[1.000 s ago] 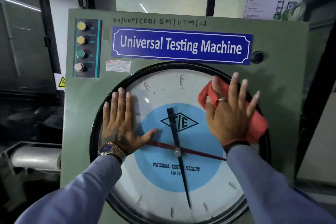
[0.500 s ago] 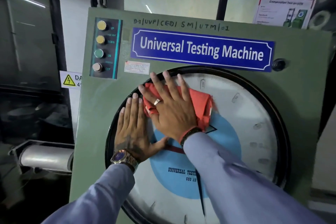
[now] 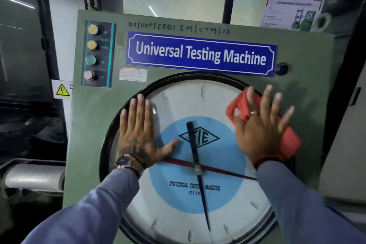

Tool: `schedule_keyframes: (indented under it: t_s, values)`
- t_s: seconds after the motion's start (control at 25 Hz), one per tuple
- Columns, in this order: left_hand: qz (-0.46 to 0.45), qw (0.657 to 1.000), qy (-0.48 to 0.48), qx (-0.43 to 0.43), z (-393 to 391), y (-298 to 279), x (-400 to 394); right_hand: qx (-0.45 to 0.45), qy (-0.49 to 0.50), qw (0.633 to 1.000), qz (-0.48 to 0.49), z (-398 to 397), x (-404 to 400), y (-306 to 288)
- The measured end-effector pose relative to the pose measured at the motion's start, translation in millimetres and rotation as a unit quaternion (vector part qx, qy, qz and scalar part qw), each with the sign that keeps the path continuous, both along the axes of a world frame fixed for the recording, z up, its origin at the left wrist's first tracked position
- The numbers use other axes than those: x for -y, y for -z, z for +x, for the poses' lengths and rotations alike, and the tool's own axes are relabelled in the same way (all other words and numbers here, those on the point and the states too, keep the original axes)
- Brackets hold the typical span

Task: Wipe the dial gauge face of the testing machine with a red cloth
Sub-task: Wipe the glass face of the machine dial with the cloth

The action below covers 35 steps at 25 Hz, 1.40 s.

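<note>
The round dial gauge face (image 3: 184,103), white with a blue centre and a black rim, fills the front of the green testing machine (image 3: 309,85). My left hand (image 3: 140,134) lies flat and spread on the dial's left side, a watch on its wrist. My right hand (image 3: 259,127) presses the red cloth (image 3: 291,140) flat against the dial's upper right edge, fingers spread over it. The cloth shows above and to the right of the hand, partly over the black rim. A black pointer (image 3: 195,154) and a red pointer (image 3: 217,169) cross at the dial's centre.
A blue "Universal Testing Machine" nameplate (image 3: 200,53) sits above the dial. A button panel (image 3: 97,53) with several round buttons is at the machine's upper left, a black knob (image 3: 282,68) at upper right. A metal cylinder (image 3: 33,176) and a yellow hazard sign (image 3: 62,90) lie left.
My right hand has swept the red cloth from the dial's upper left back across to its upper right edge. My left hand has stayed flat on the dial's left side.
</note>
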State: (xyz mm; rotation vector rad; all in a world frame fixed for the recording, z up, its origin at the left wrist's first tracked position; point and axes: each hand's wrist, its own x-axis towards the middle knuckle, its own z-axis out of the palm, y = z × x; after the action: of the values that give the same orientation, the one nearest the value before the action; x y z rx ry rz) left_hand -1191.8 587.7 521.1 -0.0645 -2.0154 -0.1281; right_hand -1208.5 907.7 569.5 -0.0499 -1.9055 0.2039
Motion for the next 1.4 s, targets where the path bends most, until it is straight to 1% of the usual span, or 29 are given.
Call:
schedule_keyframes:
  t_s: [0.12, 0.2, 0.32, 0.44, 0.52, 0.6, 0.72, 0.8, 0.92, 1.12, 1.28, 1.4]
  values:
    - [0.001, 1.000, 0.000, -0.004, -0.5, 0.1, 1.6, 0.008, 0.023, 0.999, -0.049, 10.6, -12.4, 24.2]
    - [-0.006, 1.000, 0.005, 0.002, 2.2, 3.9, 5.3, 0.004, -0.003, 0.999, -0.038, 9.2, 0.2, 14.8]
    - [-0.009, 1.000, 0.004, 0.007, 10.3, 16.6, 12.8, -0.001, -0.035, 0.998, 0.056, -1.7, 31.8, -12.2]
    - [-0.016, 1.000, -0.013, 0.012, 19.2, 31.7, 32.0, -0.020, -0.083, 0.987, 0.138, -11.1, 92.3, -41.7]
    - [-0.036, 0.999, -0.027, 0.015, 26.5, 39.6, 50.1, -0.028, -0.124, 0.972, 0.198, -12.6, 140.3, -50.2]
    - [-0.046, 0.998, -0.029, 0.016, 30.9, 44.2, 61.8, -0.039, -0.164, 0.949, 0.267, -12.9, 173.7, -45.3]
    - [-0.034, 0.999, -0.031, 0.009, 30.0, 47.1, 57.7, -0.043, -0.186, 0.916, 0.354, -14.4, 184.3, -38.7]
    - [-0.025, 0.999, -0.024, 0.000, 26.5, 45.7, 46.4, -0.048, -0.174, 0.912, 0.368, -16.5, 172.4, -45.4]
    - [-0.022, 1.000, -0.004, 0.001, 15.7, 29.1, 27.4, -0.051, -0.135, 0.939, 0.311, -19.9, 144.3, -58.2]
    - [-0.052, 0.998, 0.031, 0.006, -7.4, -13.6, -17.7, -0.039, -0.063, 0.977, 0.202, -22.9, 56.2, -61.5]
    - [-0.094, 0.995, 0.026, 0.015, -19.1, -34.5, -46.6, -0.024, -0.010, 0.998, 0.054, -15.7, 17.9, -24.1]
    - [-0.094, 0.995, 0.014, 0.019, -20.3, -36.2, -50.8, -0.023, 0.011, 0.998, -0.051, -10.0, 5.1, 10.3]
